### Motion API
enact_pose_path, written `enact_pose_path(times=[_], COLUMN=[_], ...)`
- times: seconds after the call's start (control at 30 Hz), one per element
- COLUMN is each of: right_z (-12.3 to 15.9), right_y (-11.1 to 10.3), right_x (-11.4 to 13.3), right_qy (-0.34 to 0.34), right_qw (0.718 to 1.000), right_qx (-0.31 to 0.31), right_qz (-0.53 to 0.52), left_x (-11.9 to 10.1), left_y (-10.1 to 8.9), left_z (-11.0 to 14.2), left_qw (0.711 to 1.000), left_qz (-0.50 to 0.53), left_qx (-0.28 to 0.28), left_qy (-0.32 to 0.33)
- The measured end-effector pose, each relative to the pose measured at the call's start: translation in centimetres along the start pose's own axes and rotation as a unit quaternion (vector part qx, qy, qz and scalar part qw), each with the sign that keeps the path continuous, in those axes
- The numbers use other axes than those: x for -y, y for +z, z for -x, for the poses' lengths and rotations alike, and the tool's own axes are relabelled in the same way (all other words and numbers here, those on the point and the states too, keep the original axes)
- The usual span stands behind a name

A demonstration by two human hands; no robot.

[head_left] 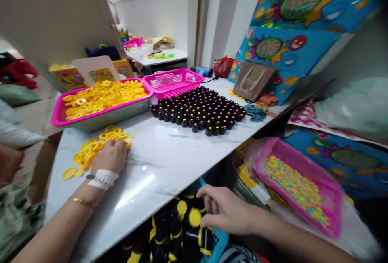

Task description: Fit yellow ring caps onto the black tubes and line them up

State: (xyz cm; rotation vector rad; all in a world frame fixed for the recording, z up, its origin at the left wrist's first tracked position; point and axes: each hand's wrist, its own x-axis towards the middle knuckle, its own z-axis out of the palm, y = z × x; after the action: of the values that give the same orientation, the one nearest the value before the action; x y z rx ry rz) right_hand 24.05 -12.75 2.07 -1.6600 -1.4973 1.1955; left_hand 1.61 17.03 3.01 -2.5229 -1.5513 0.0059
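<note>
Left hand (109, 157) is resting flat on loose yellow rings (86, 154); right hand (230, 210) is curling fingers (212, 192) against black-and-yellow caps (194, 217), grip unconfirmed.

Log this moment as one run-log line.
left hand: on loose yellow plastic rings, white marble table | right hand: touching black yellow-capped cylinders, blue basket below table

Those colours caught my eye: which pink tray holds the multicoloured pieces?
The pink tray low on the right, below the tabletop; the pink basket holds yellow rings.
</note>
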Motion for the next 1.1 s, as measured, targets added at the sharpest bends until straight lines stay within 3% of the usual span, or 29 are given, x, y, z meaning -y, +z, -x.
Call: enact_pose_path(times=[0.17,0.23,0.33,0.43,0.5,0.6,0.7,0.83,1.0,1.1], right_z=[-0.9,-1.2,-2.1,-3.3,-4.0,-4.5,-4.5,-3.8,-1.9,-1.1], right_y=[-1.0,-1.5,-2.2,-3.6,-4.9,-6.8,-8.0,-8.2,-7.7,-7.2], right_x=[-0.7,-0.8,-0.3,0.2,-0.1,-1.5,-2.9,-2.9,-2.8,-3.5], right_qy=[-0.059,-0.097,-0.169,-0.191,-0.156,-0.086,-0.065,-0.065,-0.071,-0.032], right_qw=[0.991,0.975,0.934,0.912,0.922,0.94,0.949,0.958,0.983,0.992], right_qx=[-0.115,-0.195,-0.289,-0.289,-0.258,-0.226,-0.222,-0.207,-0.117,-0.099], right_qz=[0.019,0.042,0.125,0.218,0.244,0.241,0.214,0.188,0.12,0.071], left_x=[-1.3,-3.4,-8.7,-14.2,-16.9,-19.3,-21.0,-23.8,-26.0,-26.2], left_y=[-0.9,-1.9,-3.5,-4.5,-4.6,-4.1,-3.5,-2.5,-1.5,-1.5], left_z=[0.2,1.2,3.6,5.5,5.8,4.0,1.1,-1.8,-2.9,-3.1], left_qw=[0.999,0.994,0.956,0.904,0.884,0.859,0.861,0.905,0.932,0.937], left_qz=[-0.005,0.084,0.24,0.315,0.31,0.314,0.349,0.347,0.303,0.292], left_qx=[0.001,-0.002,0.03,0.044,0.03,0.033,0.036,-0.009,-0.029,-0.032], left_qy=[0.039,0.073,0.166,0.287,0.35,0.402,0.368,0.246,0.195,0.189])
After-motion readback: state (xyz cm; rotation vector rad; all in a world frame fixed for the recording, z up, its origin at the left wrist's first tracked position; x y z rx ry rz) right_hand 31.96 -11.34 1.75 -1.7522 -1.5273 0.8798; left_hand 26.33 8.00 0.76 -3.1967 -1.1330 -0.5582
